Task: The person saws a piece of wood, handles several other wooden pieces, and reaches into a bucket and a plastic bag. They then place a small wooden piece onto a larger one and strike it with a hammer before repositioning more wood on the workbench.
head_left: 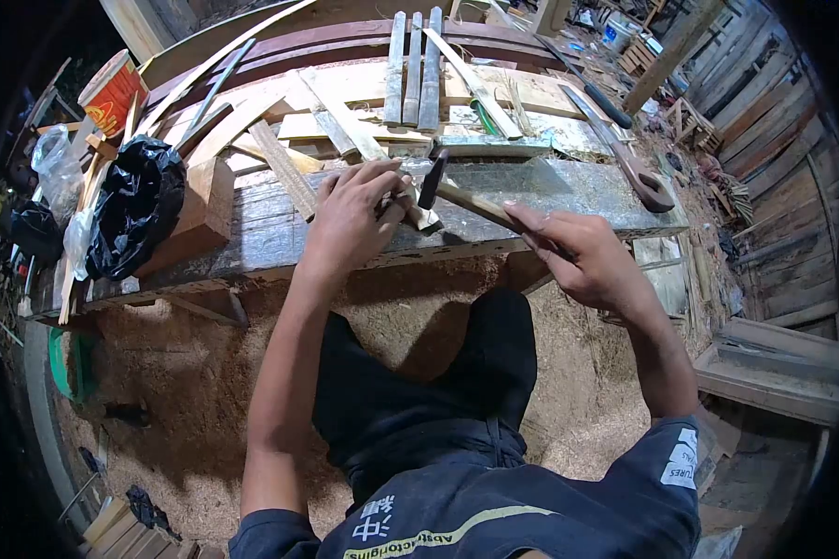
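My right hand (578, 252) is wrapped round the wooden handle of a hammer (480, 202). Its dark head (431, 179) stands just right of my left fingers, over the end of a pale wooden strip (423, 220). With fingers bent and closed, my left hand (359, 205) grips the strip near the bench's front edge. Whether a nail is between those fingers is hidden. Behind the hand, a pale strip (345, 116) runs back over other wood; it looks like the same piece. All this is on a worn wooden workbench (270, 219).
Several grey slats (429, 79) lie at the back. A handsaw (615, 144) rests on the right. To the left are a wooden block (196, 210), a black plastic bag (138, 207) and a red-and-yellow bucket (112, 93). Sawdust covers the floor (186, 373).
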A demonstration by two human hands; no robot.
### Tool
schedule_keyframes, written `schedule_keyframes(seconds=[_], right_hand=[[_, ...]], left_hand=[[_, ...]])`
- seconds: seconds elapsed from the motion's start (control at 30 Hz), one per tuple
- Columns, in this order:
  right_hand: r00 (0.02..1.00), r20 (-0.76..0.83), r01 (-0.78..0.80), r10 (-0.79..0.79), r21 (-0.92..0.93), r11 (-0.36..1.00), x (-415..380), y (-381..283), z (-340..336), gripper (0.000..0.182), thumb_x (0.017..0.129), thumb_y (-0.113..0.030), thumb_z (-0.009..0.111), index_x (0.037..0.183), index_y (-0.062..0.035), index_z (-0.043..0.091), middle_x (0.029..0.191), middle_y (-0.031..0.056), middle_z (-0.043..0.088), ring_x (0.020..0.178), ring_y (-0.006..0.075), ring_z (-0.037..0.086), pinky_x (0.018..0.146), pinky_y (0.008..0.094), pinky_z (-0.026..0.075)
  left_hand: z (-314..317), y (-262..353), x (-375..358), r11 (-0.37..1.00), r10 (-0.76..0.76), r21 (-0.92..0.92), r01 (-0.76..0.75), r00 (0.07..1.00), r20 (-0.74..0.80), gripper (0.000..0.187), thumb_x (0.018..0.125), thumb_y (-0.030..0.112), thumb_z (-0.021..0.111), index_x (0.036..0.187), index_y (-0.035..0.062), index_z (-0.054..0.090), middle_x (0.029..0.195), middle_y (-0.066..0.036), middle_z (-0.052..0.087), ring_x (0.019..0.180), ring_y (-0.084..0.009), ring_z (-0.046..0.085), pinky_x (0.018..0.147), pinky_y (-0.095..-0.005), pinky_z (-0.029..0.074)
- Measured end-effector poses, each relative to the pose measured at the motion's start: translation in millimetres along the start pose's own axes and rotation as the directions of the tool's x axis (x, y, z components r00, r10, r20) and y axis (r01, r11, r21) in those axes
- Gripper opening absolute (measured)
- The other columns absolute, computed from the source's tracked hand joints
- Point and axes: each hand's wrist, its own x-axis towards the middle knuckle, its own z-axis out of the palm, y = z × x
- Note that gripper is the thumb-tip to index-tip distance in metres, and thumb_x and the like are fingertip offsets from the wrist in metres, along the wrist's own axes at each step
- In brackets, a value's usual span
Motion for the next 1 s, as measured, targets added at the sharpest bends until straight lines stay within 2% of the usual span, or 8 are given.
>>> schedule_keyframes(seconds=[0.2,0.53,0.6,0.77,0.83,0.87,0.93,1.0], right_hand=[[0.994,-0.098,-0.039,0.041,0.022,0.999,-6.7,-1.2,7.2,0.052,0.094,-0.008,0.062,0.145,-0.0165,0.056,0.081,0.0178,0.062,0.076,0.0364,0.062,0.072,0.0432,0.05],[0.998,0.047,-0.039,0.04,-0.02,0.999,-3.7,-3.4,0.8,0.056,0.092,-0.005,0.061,0.147,-0.0168,0.055,0.081,0.0169,0.061,0.074,0.0349,0.062,0.072,0.0433,0.05],[0.994,-0.103,0.023,-0.027,-0.039,0.999,-3.7,-1.4,4.8,0.056,0.092,-0.006,0.061,0.147,-0.0168,0.054,0.08,0.0163,0.06,0.073,0.0341,0.061,0.07,0.0436,0.05],[0.999,0.024,0.032,-0.031,-0.061,0.998,-5.7,5.2,-1.5,0.057,0.093,-0.007,0.06,0.149,-0.0176,0.052,0.078,0.0159,0.059,0.071,0.0335,0.059,0.069,0.0434,0.049],[0.987,-0.156,0.027,-0.029,-0.015,1.0,-1.6,2.1,0.2,0.058,0.092,-0.007,0.06,0.149,-0.019,0.052,0.078,0.0158,0.059,0.071,0.0331,0.06,0.069,0.0421,0.05],[0.987,-0.156,0.022,-0.024,-0.013,1.0,-2.1,1.6,-1.4,0.058,0.092,-0.007,0.06,0.149,-0.019,0.052,0.078,0.0158,0.059,0.071,0.0331,0.06,0.069,0.0421,0.05],[0.996,0.043,0.081,-0.077,-0.098,0.992,-0.9,-1.6,-7.8,0.061,0.088,0.003,0.059,0.146,-0.0163,0.056,0.073,0.0131,0.055,0.067,0.0281,0.056,0.068,0.0394,0.048],[0.997,0.06,0.057,-0.049,-0.137,0.989,3.7,-4.2,-24.9,0.06,0.089,0.003,0.058,0.146,-0.0158,0.056,0.073,0.0123,0.056,0.067,0.0263,0.056,0.068,0.0394,0.048]], left_hand=[[-1.3,0.2,1.1,1.0,-0.007,-0.023,0.007,1.0,0.012,0.024,0.092,0.021,0.069,0.115,0.0136,0.07,0.142,-0.003,0.059,0.134,-0.0274,0.051,0.117,-0.0488,0.03],[0.2,-0.4,2.0,1.0,-0.018,-0.006,0.018,1.0,0.006,0.024,0.092,0.022,0.07,0.115,0.0157,0.071,0.141,-0.003,0.06,0.135,-0.0263,0.052,0.116,-0.0483,0.031],[-0.7,0.0,1.0,1.0,-0.005,0.002,0.005,1.0,0.004,0.024,0.092,0.023,0.07,0.116,0.0155,0.071,0.14,-0.003,0.06,0.135,-0.0265,0.052,0.116,-0.0482,0.031],[2.0,-2.0,1.0,1.0,0.003,-0.012,-0.003,1.0,-0.006,0.025,0.092,0.022,0.069,0.116,0.0142,0.07,0.14,-0.003,0.06,0.135,-0.0267,0.051,0.116,-0.0485,0.031],[2.5,-2.8,0.9,1.0,0.01,-0.01,-0.01,1.0,-0.01,0.025,0.092,0.022,0.068,0.117,0.0138,0.07,0.141,-0.003,0.06,0.135,-0.0268,0.051,0.116,-0.0485,0.031],[1.5,-2.5,1.1,1.0,0.01,0.023,-0.01,1.0,0.004,0.028,0.093,0.024,0.068,0.119,0.0148,0.069,0.141,-0.002,0.059,0.135,-0.0255,0.051,0.116,-0.0481,0.031],[-0.2,-0.8,0.7,0.998,0.007,0.058,-0.009,1.0,0.02,0.031,0.093,0.026,0.068,0.122,0.0159,0.068,0.141,-0.002,0.059,0.135,-0.0241,0.051,0.116,-0.0476,0.031],[-1.3,0.9,0.5,0.999,-0.007,0.032,0.007,1.0,0.019,0.03,0.092,0.024,0.068,0.121,0.0151,0.068,0.142,-0.001,0.059,0.136,-0.0239,0.05,0.117,-0.0478,0.03]])
